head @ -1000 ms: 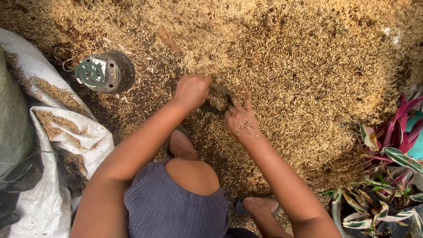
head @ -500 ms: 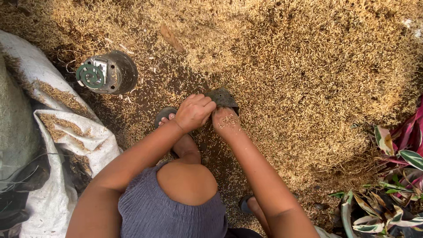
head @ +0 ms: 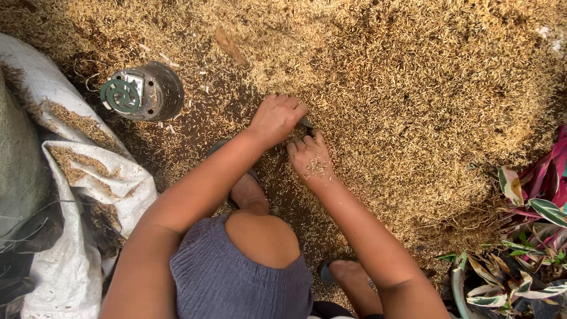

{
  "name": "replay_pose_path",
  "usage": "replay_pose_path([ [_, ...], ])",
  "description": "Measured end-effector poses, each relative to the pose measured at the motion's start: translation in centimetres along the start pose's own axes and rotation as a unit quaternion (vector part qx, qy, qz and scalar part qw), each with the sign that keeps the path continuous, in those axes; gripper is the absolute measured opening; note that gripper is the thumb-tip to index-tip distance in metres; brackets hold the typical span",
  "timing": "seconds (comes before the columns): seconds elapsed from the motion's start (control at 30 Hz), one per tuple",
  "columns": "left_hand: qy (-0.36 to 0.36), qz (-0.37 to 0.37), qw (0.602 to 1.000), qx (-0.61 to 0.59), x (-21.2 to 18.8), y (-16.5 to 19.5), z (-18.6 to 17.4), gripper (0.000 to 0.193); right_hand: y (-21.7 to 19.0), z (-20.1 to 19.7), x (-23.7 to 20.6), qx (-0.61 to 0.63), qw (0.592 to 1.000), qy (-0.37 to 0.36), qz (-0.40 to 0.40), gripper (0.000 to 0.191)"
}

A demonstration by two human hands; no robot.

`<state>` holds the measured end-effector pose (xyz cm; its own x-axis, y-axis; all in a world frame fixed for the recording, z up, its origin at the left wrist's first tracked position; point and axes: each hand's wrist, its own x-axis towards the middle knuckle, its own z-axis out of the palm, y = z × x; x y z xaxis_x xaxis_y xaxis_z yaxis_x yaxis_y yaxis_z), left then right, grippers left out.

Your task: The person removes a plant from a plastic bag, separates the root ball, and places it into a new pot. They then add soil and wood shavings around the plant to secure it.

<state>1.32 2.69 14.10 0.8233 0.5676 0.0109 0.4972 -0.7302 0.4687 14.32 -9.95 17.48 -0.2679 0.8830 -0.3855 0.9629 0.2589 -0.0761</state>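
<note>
I squat over a wide spread of golden husked grain [head: 413, 88] on dark ground. My left hand [head: 276, 118] is curled with knuckles up at the heap's edge, closed over a small dark flat object [head: 308, 123] of which only a sliver shows. My right hand [head: 311, 158] lies flat just beside it, palm down on the grain. Its fingertips touch the left hand and husks stick to its back. My knee [head: 260, 236] and a sandalled foot [head: 345, 274] are below the hands.
A round metal tin holding a green spiral coil [head: 140, 91] stands on the ground to the upper left. A white woven sack [head: 88, 177] dusted with grain lies along the left. Potted plants with pink and green leaves [head: 531, 212] crowd the right edge.
My left hand drew back toward me with the dark object, then pushed forward again into the grain. The object showed more half a second ago and is now mostly covered. The right hand stayed close.
</note>
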Motion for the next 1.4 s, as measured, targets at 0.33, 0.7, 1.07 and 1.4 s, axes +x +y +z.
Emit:
replay_pose_path([
  [0.33,-0.103,0.031,0.992,0.065,-1.1,2.6,-0.2,0.029,-2.3,4.3,-3.9,-0.044,0.993,0.073,-0.08,0.026],
  [0.7,-0.009,0.168,0.983,-0.072,-7.2,2.3,2.0,0.032,-7.4,9.9,-1.9,0.186,0.979,-0.02,0.083,0.035],
  [1.07,0.098,-0.037,0.99,-0.091,-3.7,0.3,0.9,0.02,-2.9,3.4,0.2,0.124,0.977,0.171,-0.007,0.035],
  [1.4,0.071,-0.12,0.986,-0.094,-3.5,-0.7,-0.4,0.037,4.8,-1.0,0.6,0.124,0.987,0.077,0.062,0.014],
])
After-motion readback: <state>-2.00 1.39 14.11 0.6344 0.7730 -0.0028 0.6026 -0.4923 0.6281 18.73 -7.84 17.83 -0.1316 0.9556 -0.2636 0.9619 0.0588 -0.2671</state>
